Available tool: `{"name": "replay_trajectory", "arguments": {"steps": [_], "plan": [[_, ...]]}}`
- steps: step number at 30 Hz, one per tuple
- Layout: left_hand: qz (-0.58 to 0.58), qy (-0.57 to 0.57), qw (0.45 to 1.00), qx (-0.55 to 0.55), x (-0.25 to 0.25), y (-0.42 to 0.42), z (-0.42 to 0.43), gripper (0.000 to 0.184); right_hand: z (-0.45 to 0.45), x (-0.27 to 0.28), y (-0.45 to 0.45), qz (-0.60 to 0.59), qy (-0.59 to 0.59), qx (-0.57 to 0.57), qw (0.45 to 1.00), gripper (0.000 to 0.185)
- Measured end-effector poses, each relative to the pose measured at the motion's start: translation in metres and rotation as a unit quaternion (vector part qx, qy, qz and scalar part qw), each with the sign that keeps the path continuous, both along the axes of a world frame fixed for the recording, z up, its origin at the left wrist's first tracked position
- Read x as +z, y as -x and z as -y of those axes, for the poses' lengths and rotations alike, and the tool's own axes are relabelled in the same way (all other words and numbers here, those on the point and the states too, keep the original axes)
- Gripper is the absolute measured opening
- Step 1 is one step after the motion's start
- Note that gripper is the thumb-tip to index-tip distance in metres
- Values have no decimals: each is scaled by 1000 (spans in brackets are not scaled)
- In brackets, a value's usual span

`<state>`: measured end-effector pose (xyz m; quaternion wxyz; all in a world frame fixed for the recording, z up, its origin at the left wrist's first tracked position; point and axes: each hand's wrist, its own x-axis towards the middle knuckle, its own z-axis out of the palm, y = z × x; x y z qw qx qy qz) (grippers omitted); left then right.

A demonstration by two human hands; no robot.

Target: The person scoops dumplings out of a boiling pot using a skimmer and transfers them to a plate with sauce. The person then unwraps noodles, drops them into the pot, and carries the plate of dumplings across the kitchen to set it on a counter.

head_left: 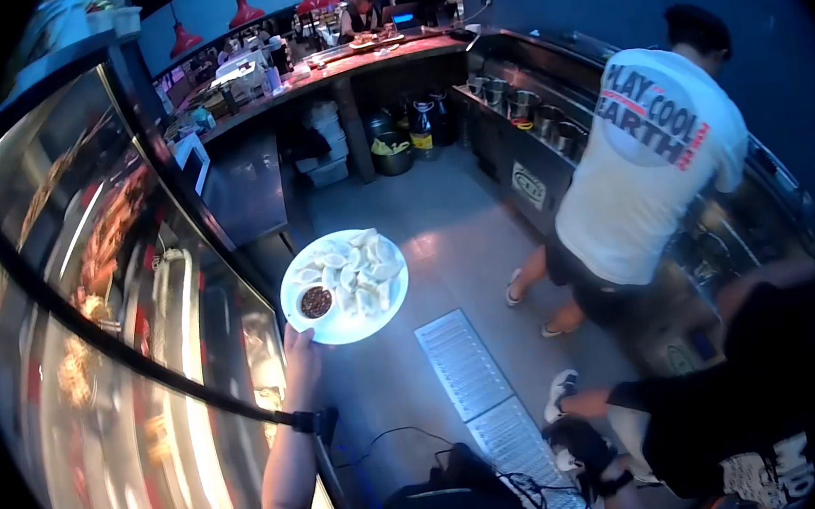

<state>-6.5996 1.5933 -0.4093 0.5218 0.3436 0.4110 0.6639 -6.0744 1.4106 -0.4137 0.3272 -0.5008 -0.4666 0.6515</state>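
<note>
My left hand (pixel 301 355) grips the lower left rim of a round white plate (pixel 361 330), its thumb over the edge. Pale dumplings (pixel 362 267) are piled on the plate's upper and right part. Near its left edge a small round dish holds dark red sauce (pixel 315 303). The plate is held over the grey floor, beside a lit glass display case (pixel 122 351). A black band circles my left wrist. I cannot make out my right hand in this view.
A person in a white T-shirt (pixel 654 162) stands at the right counter, near metal pots (pixel 523 104). Someone in black (pixel 733 370) is close at the lower right. A long floor grating (pixel 467 366) lies ahead. Thin cables (pixel 539 497) hang near my body. A counter (pixel 340 67) spans the back.
</note>
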Motion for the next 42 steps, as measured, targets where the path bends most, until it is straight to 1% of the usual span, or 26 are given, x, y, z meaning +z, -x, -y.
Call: {"name": "replay_trajectory", "arguments": {"steps": [2,4,6,8,9,10,12,13,16,17,20,21,22,24,26,28,29,30,33,34,36,37,38,40,41,42], "plan": [[8,18,1000,9,4,23,-56,43,-91,-12,46,9,-17,64,998,21],[19,32,999,16,2,42,-121,45,-190,45,99,40,-46,116,991,20],[26,31,999,12,-10,66,-183,46,-267,33,132,3,-14,123,992,17],[41,-7,999,-2,-20,92,-265,46,-342,10,161,67,-102,148,981,17],[41,-7,999,-1,-26,106,-308,44,-388,31,181,113,-177,182,961,20],[42,-7,999,0,-29,119,-347,42,-410,27,195,116,-176,179,961,20],[47,-5,999,-9,-24,139,-425,41,-446,15,202,126,-56,96,986,22],[46,3,999,-13,-21,146,-462,40,-462,2,201,90,-75,73,990,22],[24,10,1000,-7,-16,166,-577,40,-520,-16,201,74,-44,26,996,19],[27,1,1000,-7,-24,170,-617,40,-548,-19,200,119,-3,21,993,17],[27,-37,999,-28,-42,191,-736,40,-643,-33,210,138,57,-33,988,20],[7,-38,999,-28,-40,200,-776,40,-686,-62,210,51,-17,-26,998,20],[6,-38,999,-25,-43,201,-814,40,-717,-80,204,37,-14,-5,999,21],[30,-45,998,-10,-47,211,-885,39,-816,-54,237,133,-92,49,986,21],[37,-35,999,-10,-49,231,-946,39,-884,-81,263,98,-80,71,989,21],[28,-26,999,-2,-54,244,-1008,38,-958,-80,292,61,-64,88,992,21],[25,-24,999,-3,-62,257,-1041,38,-992,-62,315,71,-47,89,992,22],[28,-25,999,-5,-61,264,-1074,38,-1027,-64,327,75,-48,87,992,22],[2,-42,999,2,-76,290,-1176,39,-1123,-82,359,160,-87,107,977,22],[5,-46,999,14,-84,302,-1214,39,-1154,-97,363,177,-143,129,965,23],[13,-37,999,-1,-87,316,-1273,37,-1195,-96,377,168,-85,87,978,24],[20,-43,999,9,-90,325,-1311,36,-1217,-93,385,186,-112,71,973,24],[24,-45,999,5,-94,334,-1346,36,-1236,-80,394,179,-59,45,981,24],[28,-65,997,-3,-103,349,-1415,36,-1262,-108,388,111,-3,-28,993,24],[41,-62,997,6,-108,353,-1450,38,-1278,-108,386,140,-16,-25,990,25],[41,-59,997,7,-114,359,-1480,38,-1296,-103,386,90,63,-71,991,25]]}}
